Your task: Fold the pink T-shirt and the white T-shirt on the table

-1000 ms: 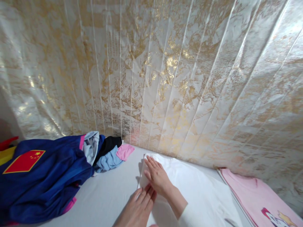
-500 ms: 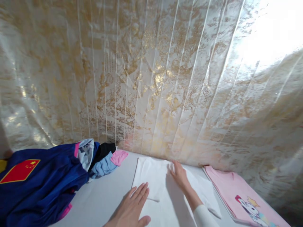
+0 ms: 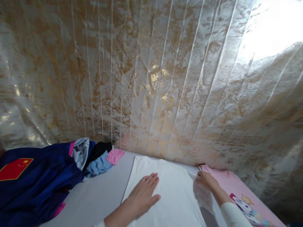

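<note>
A white shirt (image 3: 170, 189) lies spread on the white surface in front of me. My left hand (image 3: 144, 195) rests flat on its left half, palm down with the fingers stretched out. At the shirt's right side my right hand (image 3: 208, 183) has its fingers curled and pinched on the loose sleeve cloth; the fingertips are partly hidden. Just to the right of that hand is a pink T-shirt (image 3: 227, 179) with a cartoon print, laid flat and partly covered by my right forearm.
On the left a dark blue garment (image 3: 49, 170) with a red flag patch lies in a heap. Light blue cloth (image 3: 99, 165), black cloth (image 3: 100, 149) and pink cloth (image 3: 115, 156) are bunched beside it. A shiny gold-patterned sheet (image 3: 142, 78) rises behind the surface.
My right hand has moved right from the shirt's upper part to its sleeve side, its fingers now curled. The left hand has slid up and right, and the shirt looks smoother.
</note>
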{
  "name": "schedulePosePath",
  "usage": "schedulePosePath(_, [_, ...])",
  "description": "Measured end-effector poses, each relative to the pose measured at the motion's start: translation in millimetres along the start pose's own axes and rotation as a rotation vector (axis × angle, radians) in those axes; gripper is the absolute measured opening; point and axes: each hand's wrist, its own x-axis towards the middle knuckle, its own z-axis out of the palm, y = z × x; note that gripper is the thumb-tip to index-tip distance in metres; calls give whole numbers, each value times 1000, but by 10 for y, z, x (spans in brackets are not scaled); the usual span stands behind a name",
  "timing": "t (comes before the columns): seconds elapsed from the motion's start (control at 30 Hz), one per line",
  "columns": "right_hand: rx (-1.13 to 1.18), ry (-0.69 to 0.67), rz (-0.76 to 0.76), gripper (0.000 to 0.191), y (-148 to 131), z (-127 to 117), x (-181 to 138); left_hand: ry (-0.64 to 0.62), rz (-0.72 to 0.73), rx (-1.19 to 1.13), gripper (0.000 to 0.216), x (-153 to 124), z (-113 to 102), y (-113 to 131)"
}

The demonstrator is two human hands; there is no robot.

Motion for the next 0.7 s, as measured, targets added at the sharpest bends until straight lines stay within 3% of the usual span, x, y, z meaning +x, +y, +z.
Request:
schedulePosePath(0.17, [189, -154, -53, 12, -614, -162, 13, 25, 6, -49, 60, -53, -26, 11])
schedulePosePath(0.33, [411, -370, -48, 15, -1528, 96, 61, 207, -79, -269, 59, -27, -35, 1])
schedulePosePath(0.43, [496, -473, -34, 21, -1879, 281, 79, 318, -165, -359, 63, 14, -8, -31])
schedulePosePath(0.57, [603, -490, -50, 34, -1884, 331, 140, 317, -294, -287, 86, 84, 29, -68])
schedulePosePath(0.7, [633, -325, -80, 30, -1532, 231, 267, 327, -332, -218, 83, 138, 28, -72])
